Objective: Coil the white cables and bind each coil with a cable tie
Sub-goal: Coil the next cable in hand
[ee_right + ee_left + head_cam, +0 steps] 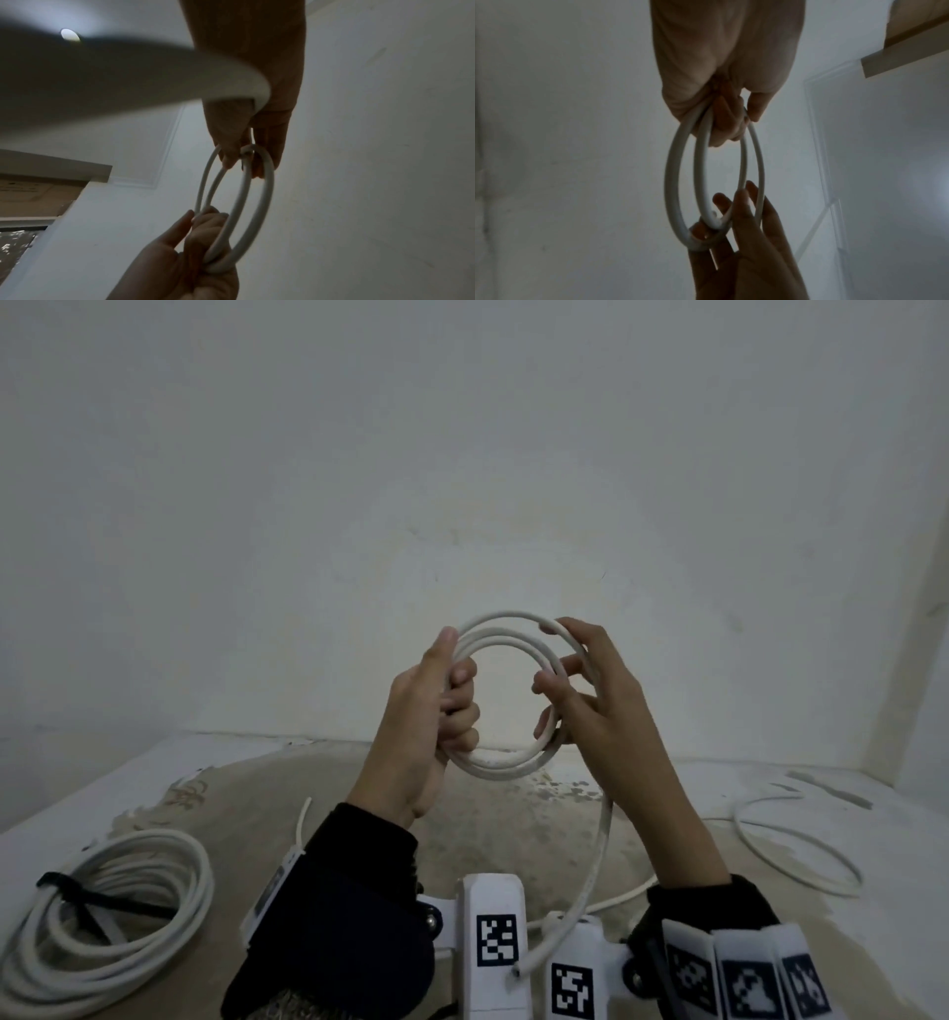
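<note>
White round-sheathed cable tail (590,880) hangs nearest, cut end by wrist markers, rest trailing across worn pale tabletop (513,819). Bound white cable coil with black tie (102,916) lies near-left, done. Mid-air above: half-wound white cable coil (506,698). Left hand (426,726) fist-grips its left side; right hand (590,695) pinches right side, feeding turns. Judged step: coiling second cable. Next move: wind remaining tail without loosening loops, then fetch tie. Behind: plain white wall (462,454).

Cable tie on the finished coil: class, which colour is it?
Black cable tie; the head view shows it best.
</note>
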